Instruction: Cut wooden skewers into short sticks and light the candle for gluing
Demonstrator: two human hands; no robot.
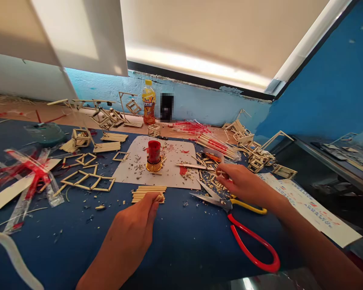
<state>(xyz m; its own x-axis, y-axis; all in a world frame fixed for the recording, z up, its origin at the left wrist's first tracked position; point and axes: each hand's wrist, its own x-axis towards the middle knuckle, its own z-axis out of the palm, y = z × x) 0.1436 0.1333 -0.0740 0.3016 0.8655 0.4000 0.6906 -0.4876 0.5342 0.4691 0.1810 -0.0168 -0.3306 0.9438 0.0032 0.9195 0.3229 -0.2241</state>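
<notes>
My left hand point(133, 225) is closed in a pinch at the near edge of a small raft of wooden sticks point(148, 189) laid side by side. Its fingertips cover part of the raft, and what they grip is too small to make out. Over a pile of short cut stick pieces point(216, 183), my right hand point(245, 179) has its thumb and fingers drawn together; anything between them is hidden. Below it lie large scissors point(218, 200) with spread blades, one red handle and one yellow. A red candle point(154, 151) stands upright in a gold-coloured holder point(154, 165) beyond my left hand.
A littered white board point(130, 173) lies under the candle, with a blade point(190, 165) across its right side. Stick frames point(90, 180) and red plastic wrappers point(33, 173) lie left. Bundled sticks point(216, 145) and stick models point(254, 155) crowd the back right; a drink bottle point(149, 102) stands behind.
</notes>
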